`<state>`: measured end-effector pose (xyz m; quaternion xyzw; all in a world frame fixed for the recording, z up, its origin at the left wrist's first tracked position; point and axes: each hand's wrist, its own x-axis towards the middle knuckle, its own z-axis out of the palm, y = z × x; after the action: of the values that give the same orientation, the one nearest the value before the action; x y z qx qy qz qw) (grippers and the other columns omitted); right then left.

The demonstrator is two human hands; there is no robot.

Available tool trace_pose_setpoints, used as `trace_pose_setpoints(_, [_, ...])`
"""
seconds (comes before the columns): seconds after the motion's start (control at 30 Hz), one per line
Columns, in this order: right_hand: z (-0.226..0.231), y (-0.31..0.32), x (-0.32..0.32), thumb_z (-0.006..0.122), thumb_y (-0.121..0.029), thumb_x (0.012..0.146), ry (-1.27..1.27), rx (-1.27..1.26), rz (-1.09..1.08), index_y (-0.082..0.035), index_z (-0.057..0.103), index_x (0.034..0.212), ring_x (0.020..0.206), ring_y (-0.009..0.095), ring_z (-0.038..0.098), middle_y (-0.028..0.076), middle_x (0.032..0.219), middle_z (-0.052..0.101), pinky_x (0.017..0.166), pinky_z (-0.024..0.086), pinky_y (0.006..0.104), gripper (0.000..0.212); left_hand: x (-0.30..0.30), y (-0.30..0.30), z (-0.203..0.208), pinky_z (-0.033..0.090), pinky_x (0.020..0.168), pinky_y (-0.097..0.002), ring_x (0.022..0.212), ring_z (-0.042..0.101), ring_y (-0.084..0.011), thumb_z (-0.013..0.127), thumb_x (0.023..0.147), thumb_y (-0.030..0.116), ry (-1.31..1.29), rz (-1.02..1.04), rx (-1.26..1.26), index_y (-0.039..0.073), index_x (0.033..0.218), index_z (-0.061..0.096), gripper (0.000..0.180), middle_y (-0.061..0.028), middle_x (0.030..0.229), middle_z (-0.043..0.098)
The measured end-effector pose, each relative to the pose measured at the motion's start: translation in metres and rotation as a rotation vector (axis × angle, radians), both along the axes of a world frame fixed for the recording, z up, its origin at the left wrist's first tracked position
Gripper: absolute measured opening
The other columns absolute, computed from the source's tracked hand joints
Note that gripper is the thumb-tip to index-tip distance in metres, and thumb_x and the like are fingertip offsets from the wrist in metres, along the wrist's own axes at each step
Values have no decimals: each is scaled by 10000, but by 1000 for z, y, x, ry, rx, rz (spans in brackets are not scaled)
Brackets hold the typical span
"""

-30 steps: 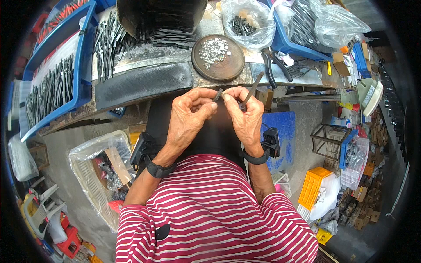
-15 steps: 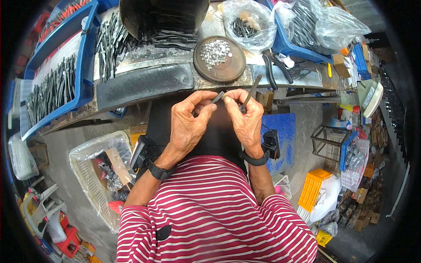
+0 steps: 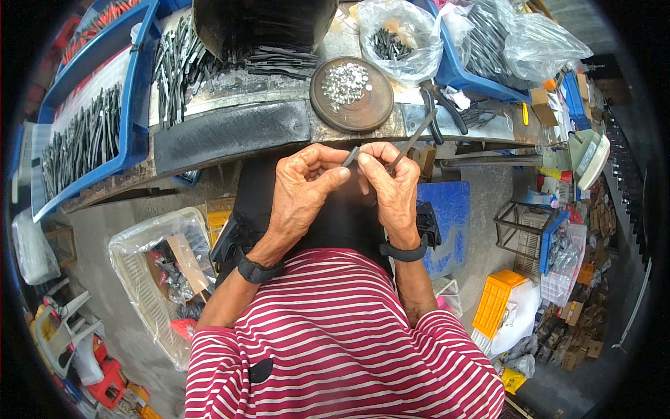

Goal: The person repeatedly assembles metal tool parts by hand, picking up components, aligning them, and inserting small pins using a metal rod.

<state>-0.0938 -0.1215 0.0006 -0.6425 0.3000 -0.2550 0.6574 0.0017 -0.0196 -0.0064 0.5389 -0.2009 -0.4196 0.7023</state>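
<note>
My left hand (image 3: 301,187) pinches a short dark grey strip-like piece (image 3: 351,156) between thumb and fingers, just off the bench's near edge. My right hand (image 3: 396,192) is closed, its thumb and fingertip at the far end of that piece. A longer thin dark strip (image 3: 423,130) is gripped in the right fingers and slants up to the right. Whether the right fingertips hold something tiny as well cannot be seen. Beyond my hands a round brown dish (image 3: 379,117) bears many small shiny metal bits (image 3: 343,82).
Pliers (image 3: 430,115) with dark handles lie right of the dish. Behind stands an open clear bag (image 3: 419,64) of dark pieces. A blue tray (image 3: 132,105) of dark strips is at left, with loose strips (image 3: 279,63) beyond the dish.
The longer strip in my right hand has tilted further to the right. Both hands have turned slightly and stay close together around the short piece.
</note>
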Motion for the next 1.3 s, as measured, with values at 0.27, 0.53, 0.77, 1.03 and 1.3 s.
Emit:
trace_pose_setpoints(0.27, [1,0,5,543,-75,819,16,23,-41,7,579,825,482,37,443,-16,613,517,427,346,174,89,-2,-7,-2,410,571,-178,626,505,-39,589,735,1,-298,98,42,-29,873,607,142,-1,699,581])
trace_pose_setpoints(0.53, [12,5,3,572,-68,802,118,-136,-73,28,582,817,591,33,448,-11,657,541,513,363,185,98,-3,-6,4,417,601,-178,653,509,-40,567,749,10,-153,90,43,-32,884,605,147,-9,733,587])
trace_pose_setpoints(0.77, [18,-18,8,640,-115,765,97,-136,86,-1,597,768,556,44,455,-7,629,542,489,376,198,122,3,-9,4,409,601,-182,639,504,-61,572,790,75,-63,38,-38,-25,918,590,164,-25,737,575])
trace_pose_setpoints(1.03, [22,-73,40,595,-102,753,164,-391,-88,14,594,745,552,71,465,7,596,538,505,378,230,117,7,-7,7,407,544,-187,600,483,-54,523,807,35,30,42,-30,-29,931,566,145,-33,713,561])
trace_pose_setpoints(1.3, [4,-123,86,506,-73,717,362,-951,-208,-30,618,800,688,368,561,197,745,580,617,434,433,145,10,-5,9,363,526,-164,599,444,-34,493,817,18,-24,91,4,-32,962,542,161,-20,717,539])
